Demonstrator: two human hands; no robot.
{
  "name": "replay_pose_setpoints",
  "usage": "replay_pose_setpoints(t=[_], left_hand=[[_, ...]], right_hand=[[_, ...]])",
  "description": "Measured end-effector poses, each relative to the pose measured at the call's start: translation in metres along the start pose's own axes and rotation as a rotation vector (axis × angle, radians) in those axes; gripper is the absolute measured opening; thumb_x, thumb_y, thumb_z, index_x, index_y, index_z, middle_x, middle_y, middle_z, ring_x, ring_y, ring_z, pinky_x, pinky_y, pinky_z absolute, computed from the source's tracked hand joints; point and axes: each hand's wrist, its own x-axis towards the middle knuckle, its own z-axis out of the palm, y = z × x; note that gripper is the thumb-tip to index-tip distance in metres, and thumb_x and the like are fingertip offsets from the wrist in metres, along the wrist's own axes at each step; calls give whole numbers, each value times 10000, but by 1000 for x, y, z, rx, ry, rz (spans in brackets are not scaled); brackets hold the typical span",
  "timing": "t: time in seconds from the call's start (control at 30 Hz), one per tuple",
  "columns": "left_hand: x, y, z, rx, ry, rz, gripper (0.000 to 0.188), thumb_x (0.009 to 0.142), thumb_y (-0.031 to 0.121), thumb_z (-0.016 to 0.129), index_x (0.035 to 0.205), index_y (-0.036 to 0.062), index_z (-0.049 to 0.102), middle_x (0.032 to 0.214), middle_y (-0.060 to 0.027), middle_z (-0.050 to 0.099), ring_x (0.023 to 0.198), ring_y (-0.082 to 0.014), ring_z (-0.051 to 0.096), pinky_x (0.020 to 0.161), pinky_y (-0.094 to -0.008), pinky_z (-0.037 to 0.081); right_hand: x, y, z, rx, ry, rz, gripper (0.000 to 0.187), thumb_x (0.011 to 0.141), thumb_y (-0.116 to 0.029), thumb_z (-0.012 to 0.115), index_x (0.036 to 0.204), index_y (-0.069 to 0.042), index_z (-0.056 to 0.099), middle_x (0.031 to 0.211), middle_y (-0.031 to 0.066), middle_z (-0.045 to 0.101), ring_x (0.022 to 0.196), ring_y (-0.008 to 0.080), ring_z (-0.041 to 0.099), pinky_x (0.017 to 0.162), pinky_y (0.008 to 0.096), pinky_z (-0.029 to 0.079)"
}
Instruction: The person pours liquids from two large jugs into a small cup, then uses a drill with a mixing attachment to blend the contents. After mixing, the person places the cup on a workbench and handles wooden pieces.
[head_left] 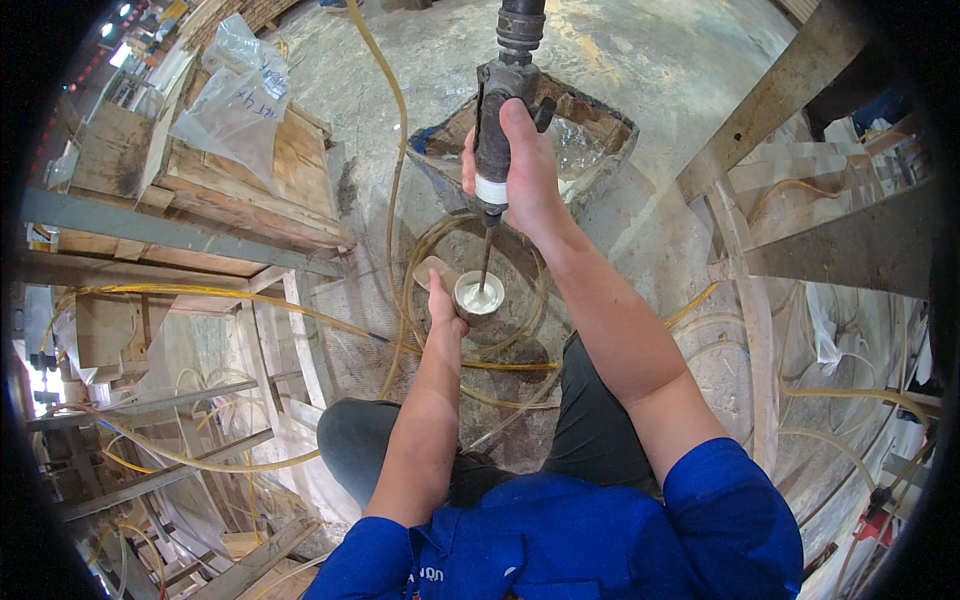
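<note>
My right hand (pixel 532 170) is wrapped around a dark drill (pixel 493 135) with a white band near its lower end. A thin rod (pixel 487 255) runs down from the drill, and its tip is in a small cup (pixel 480 313). White, creamy material (pixel 482 297) lies in the cup around the rod. My left hand (pixel 444 305) grips the cup from its left side, with the fingers partly hidden. A tan, rounded flat piece (pixel 434 270) shows beside that hand; I cannot tell what it is.
Behind the drill stands a worn, dark-edged box (pixel 622 145) with clear plastic inside. Coiled hoses (pixel 420 262) lie on the floor below the cup. A wooden crate (pixel 250 195) with plastic bags is at left, and metal frames (pixel 830 225) stand at right.
</note>
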Motion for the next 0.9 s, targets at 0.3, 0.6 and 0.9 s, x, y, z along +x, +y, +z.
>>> replay_pose_setpoints(t=[0.3, 0.6, 0.9], left_hand=[[-4, 0, 6, 21, 68, -13, 670, 835, 651, 410, 1232, 115, 474, 1181, -106, 552, 1062, -307, 533, 930, -535, 373], [-12, -3, 11, 28, 103, 85, 612, 853, 609, 430, 1102, 62, 545, 990, -103, 623, 908, -271, 592, 838, -447, 463], [-5, -2, 2, 11, 53, 87, 636, 857, 602, 432, 1183, 59, 490, 1076, -109, 592, 960, -278, 578, 863, -449, 450]], right_hand=[[-1, -4, -1, -7, -26, -49, 585, 877, -571, 431, 760, -11, 551, 553, 91, 547, 444, 165, 531, 438, 280, 438], [-4, -6, 3, 14, -29, -24, 587, 874, -577, 429, 761, -14, 551, 543, 95, 543, 443, 171, 531, 445, 285, 438], [-4, -7, 5, 28, -40, -29, 594, 871, -587, 422, 761, -17, 551, 532, 95, 539, 441, 174, 530, 443, 286, 437]])
